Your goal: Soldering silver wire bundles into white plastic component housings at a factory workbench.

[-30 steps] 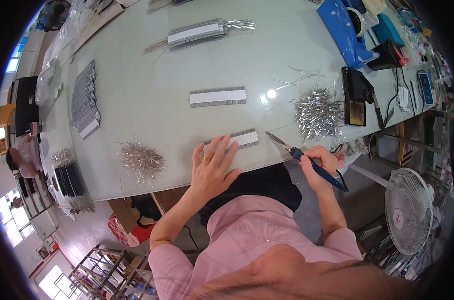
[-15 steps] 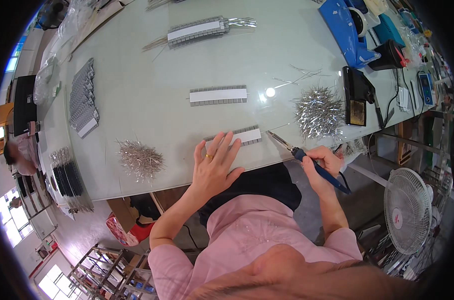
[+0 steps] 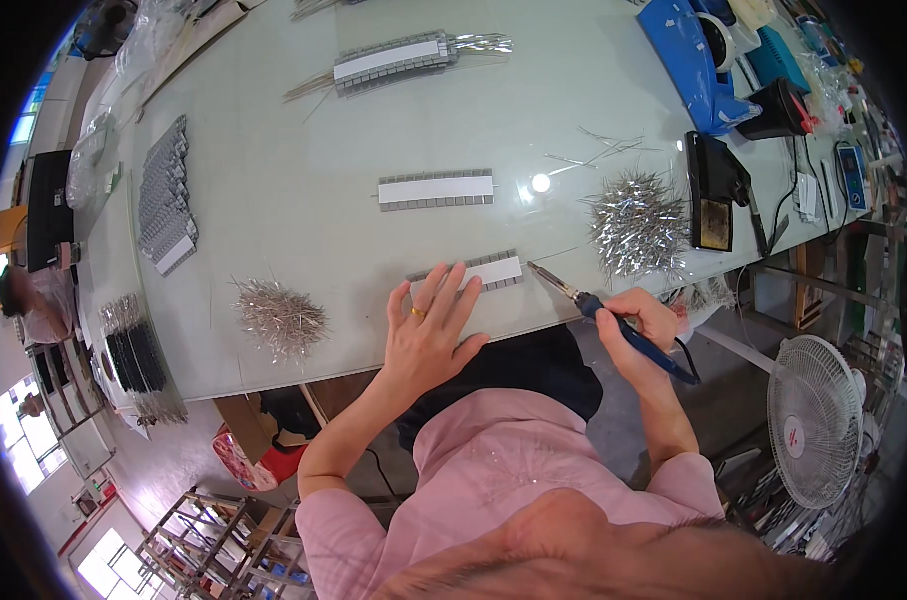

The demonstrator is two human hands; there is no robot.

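Observation:
My left hand (image 3: 429, 325) lies with its fingers spread over a grey segmented strip (image 3: 499, 269) that has a white band along its top. Its fingers cover the strip's left part. In my right hand (image 3: 642, 335) is a blue-handled soldering iron (image 3: 564, 287), its metal tip pointing left, close to the strip's right end. Whether the tip touches there is too small to tell. A thin wire seems to run from that end toward a heap of shiny metal leads (image 3: 639, 225).
Farther off lie a second strip (image 3: 436, 190) and a bundle of strips (image 3: 389, 65). At left are another heap of leads (image 3: 281, 318) and stacked grey strips (image 3: 169, 200). A soldering stand (image 3: 714, 200) and a blue tape dispenser (image 3: 689, 70) stand at right. A fan (image 3: 819, 420) is beside the table.
The soldering iron's tip has shifted slightly left, closer to the strip's right end. My left hand has stayed in place on the strip.

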